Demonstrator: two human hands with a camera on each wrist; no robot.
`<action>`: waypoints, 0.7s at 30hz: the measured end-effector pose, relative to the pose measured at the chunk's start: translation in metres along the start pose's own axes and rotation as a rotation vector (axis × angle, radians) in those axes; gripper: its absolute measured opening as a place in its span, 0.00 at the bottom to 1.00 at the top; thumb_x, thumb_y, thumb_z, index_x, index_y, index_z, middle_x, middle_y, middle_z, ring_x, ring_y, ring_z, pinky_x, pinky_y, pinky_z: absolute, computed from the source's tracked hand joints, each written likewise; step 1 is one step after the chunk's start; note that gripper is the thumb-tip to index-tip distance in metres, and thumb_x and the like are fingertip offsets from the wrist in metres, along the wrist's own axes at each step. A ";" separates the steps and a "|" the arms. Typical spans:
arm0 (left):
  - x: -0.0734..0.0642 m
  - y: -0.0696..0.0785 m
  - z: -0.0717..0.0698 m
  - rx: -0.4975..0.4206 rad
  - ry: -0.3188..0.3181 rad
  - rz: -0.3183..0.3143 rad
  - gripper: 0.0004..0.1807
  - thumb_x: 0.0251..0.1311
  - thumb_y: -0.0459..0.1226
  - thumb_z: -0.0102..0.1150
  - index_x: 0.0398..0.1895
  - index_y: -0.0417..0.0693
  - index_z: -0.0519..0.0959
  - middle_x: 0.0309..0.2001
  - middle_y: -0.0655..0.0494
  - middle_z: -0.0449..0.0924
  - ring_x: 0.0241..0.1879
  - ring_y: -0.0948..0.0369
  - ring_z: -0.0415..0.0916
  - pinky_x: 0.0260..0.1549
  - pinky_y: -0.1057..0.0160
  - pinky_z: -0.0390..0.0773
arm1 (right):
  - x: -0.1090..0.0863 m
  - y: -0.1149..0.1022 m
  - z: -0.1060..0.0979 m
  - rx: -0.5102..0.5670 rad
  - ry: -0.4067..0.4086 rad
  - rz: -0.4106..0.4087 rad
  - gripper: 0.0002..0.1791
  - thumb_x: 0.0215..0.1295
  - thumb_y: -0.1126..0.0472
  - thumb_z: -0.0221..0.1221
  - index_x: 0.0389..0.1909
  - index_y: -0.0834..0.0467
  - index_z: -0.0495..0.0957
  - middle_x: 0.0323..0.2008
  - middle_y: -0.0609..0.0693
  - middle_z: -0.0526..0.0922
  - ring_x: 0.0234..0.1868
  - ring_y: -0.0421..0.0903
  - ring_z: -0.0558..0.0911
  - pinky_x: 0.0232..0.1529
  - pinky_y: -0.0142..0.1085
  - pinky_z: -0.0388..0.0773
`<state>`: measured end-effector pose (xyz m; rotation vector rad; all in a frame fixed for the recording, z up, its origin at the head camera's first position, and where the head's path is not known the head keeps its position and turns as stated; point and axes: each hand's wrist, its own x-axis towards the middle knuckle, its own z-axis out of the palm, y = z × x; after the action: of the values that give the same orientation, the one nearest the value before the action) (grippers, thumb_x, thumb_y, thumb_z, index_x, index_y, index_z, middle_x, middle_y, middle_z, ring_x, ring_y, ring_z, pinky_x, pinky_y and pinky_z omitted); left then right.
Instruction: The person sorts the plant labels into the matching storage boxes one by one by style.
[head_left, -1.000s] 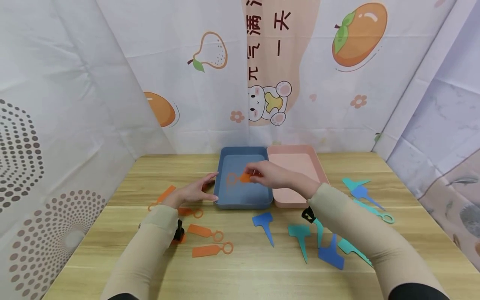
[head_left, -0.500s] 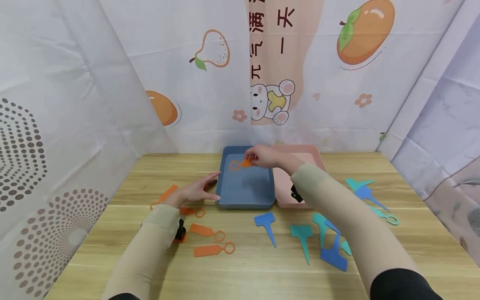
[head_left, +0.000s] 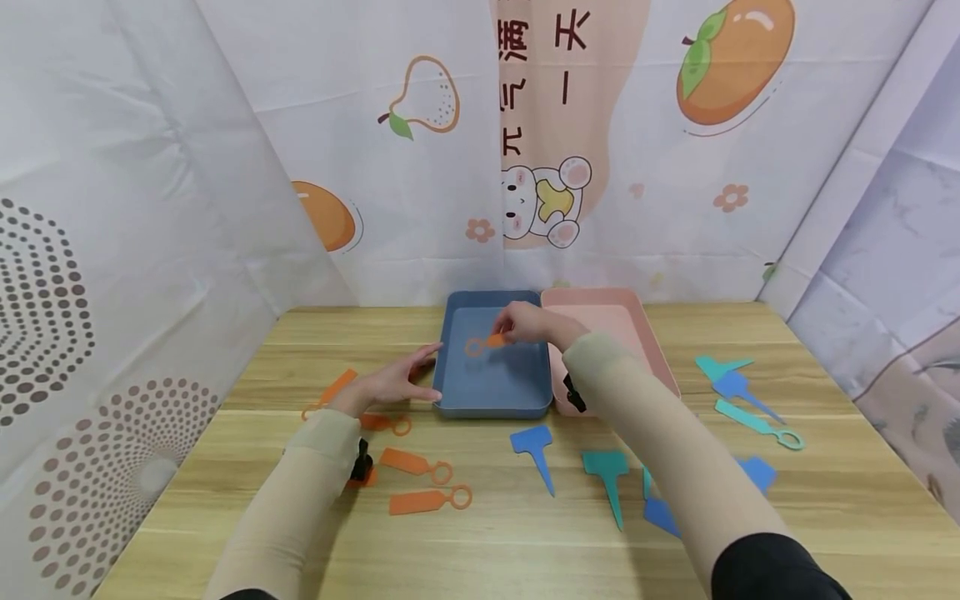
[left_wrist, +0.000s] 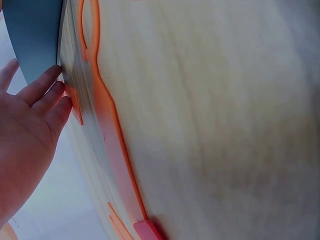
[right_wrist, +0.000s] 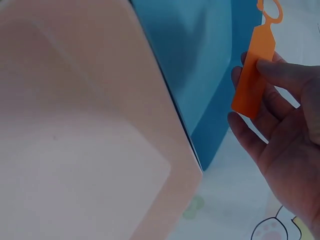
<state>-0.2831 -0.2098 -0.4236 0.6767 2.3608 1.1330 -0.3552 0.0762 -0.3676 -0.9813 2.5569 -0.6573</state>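
right hand [head_left: 525, 323] pinches the orange tag [head_left: 495, 341] by its broad end, thumb against fingers, over the inside of the blue tray [head_left: 491, 392]. tag's long axis runs roughly sideways in the head view, ring end pointing left, toward the left hand [head_left: 393, 381]. left hand holds nothing, thumb and fingers spread wide at the tray's left wall; cannot tell if it presses there. pink tray [head_left: 600, 315] just beside, to the right.
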 end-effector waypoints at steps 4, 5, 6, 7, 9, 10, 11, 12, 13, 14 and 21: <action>0.001 -0.003 0.000 -0.006 0.001 -0.008 0.51 0.62 0.42 0.65 0.78 0.46 0.41 0.75 0.37 0.44 0.73 0.45 0.44 0.67 0.44 0.49 | 0.006 0.003 0.008 0.023 -0.007 0.016 0.12 0.62 0.74 0.57 0.42 0.64 0.85 0.34 0.53 0.85 0.34 0.45 0.80 0.37 0.35 0.77; 0.001 -0.003 0.000 -0.006 0.001 -0.008 0.51 0.61 0.42 0.65 0.78 0.46 0.41 0.75 0.37 0.44 0.73 0.45 0.44 0.67 0.44 0.49 | 0.008 0.003 0.010 0.028 -0.008 0.024 0.11 0.61 0.74 0.58 0.41 0.63 0.85 0.34 0.52 0.85 0.34 0.45 0.80 0.37 0.35 0.77; 0.001 -0.004 0.000 -0.008 0.000 -0.007 0.51 0.61 0.42 0.65 0.78 0.46 0.41 0.75 0.37 0.44 0.73 0.45 0.44 0.67 0.44 0.49 | 0.009 0.003 0.012 0.032 -0.010 0.026 0.11 0.61 0.74 0.59 0.41 0.63 0.85 0.33 0.52 0.85 0.33 0.45 0.80 0.36 0.35 0.77; 0.001 -0.004 0.000 -0.007 -0.001 -0.007 0.52 0.61 0.42 0.66 0.78 0.47 0.41 0.75 0.37 0.44 0.73 0.45 0.44 0.67 0.44 0.49 | 0.010 0.003 0.013 0.036 -0.011 0.028 0.10 0.60 0.74 0.59 0.40 0.63 0.86 0.33 0.52 0.85 0.33 0.44 0.79 0.36 0.34 0.77; 0.001 -0.004 0.000 -0.004 -0.002 -0.001 0.52 0.61 0.42 0.66 0.78 0.46 0.41 0.75 0.37 0.44 0.73 0.44 0.44 0.67 0.43 0.49 | 0.011 0.004 0.016 0.045 -0.015 0.027 0.10 0.60 0.75 0.60 0.39 0.64 0.86 0.33 0.52 0.86 0.33 0.44 0.79 0.36 0.34 0.76; 0.001 -0.004 0.000 -0.005 -0.001 0.005 0.52 0.61 0.42 0.66 0.78 0.45 0.41 0.74 0.36 0.44 0.73 0.43 0.44 0.67 0.43 0.49 | 0.012 0.004 0.018 0.048 -0.018 0.022 0.10 0.60 0.75 0.60 0.39 0.64 0.86 0.33 0.52 0.86 0.32 0.44 0.79 0.36 0.34 0.76; 0.001 -0.003 0.000 -0.007 -0.001 0.006 0.51 0.61 0.42 0.66 0.78 0.45 0.41 0.74 0.36 0.44 0.73 0.43 0.44 0.67 0.43 0.49 | 0.012 0.005 0.019 0.051 -0.021 0.019 0.10 0.60 0.75 0.60 0.39 0.64 0.86 0.33 0.53 0.86 0.32 0.44 0.79 0.36 0.34 0.76; 0.000 -0.003 0.000 -0.008 0.000 0.006 0.51 0.61 0.41 0.65 0.78 0.45 0.41 0.74 0.36 0.44 0.73 0.43 0.44 0.67 0.43 0.49 | 0.012 0.005 0.021 0.053 -0.023 0.016 0.10 0.60 0.75 0.60 0.39 0.65 0.86 0.33 0.53 0.85 0.33 0.44 0.79 0.36 0.33 0.76; 0.000 -0.002 0.000 -0.008 0.002 0.006 0.51 0.61 0.41 0.65 0.78 0.45 0.41 0.74 0.36 0.44 0.73 0.44 0.44 0.67 0.43 0.49 | 0.013 0.006 0.022 0.050 -0.025 0.013 0.09 0.60 0.75 0.60 0.39 0.65 0.86 0.33 0.53 0.86 0.33 0.44 0.79 0.36 0.33 0.76; 0.000 -0.002 0.000 -0.010 0.003 0.009 0.51 0.61 0.40 0.65 0.78 0.44 0.41 0.74 0.36 0.44 0.73 0.43 0.44 0.67 0.43 0.49 | 0.013 0.006 0.024 0.047 -0.026 0.010 0.09 0.60 0.75 0.60 0.39 0.65 0.86 0.33 0.53 0.86 0.33 0.44 0.79 0.37 0.33 0.76; -0.001 0.001 0.000 -0.021 0.009 0.009 0.50 0.62 0.39 0.65 0.78 0.44 0.41 0.74 0.35 0.44 0.73 0.43 0.43 0.67 0.43 0.48 | 0.013 0.012 0.032 0.025 -0.028 0.029 0.09 0.60 0.73 0.61 0.39 0.64 0.86 0.32 0.51 0.85 0.32 0.41 0.77 0.36 0.31 0.74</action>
<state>-0.2818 -0.2100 -0.4227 0.6770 2.3518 1.1653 -0.3564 0.0658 -0.4024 -0.9375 2.5270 -0.6618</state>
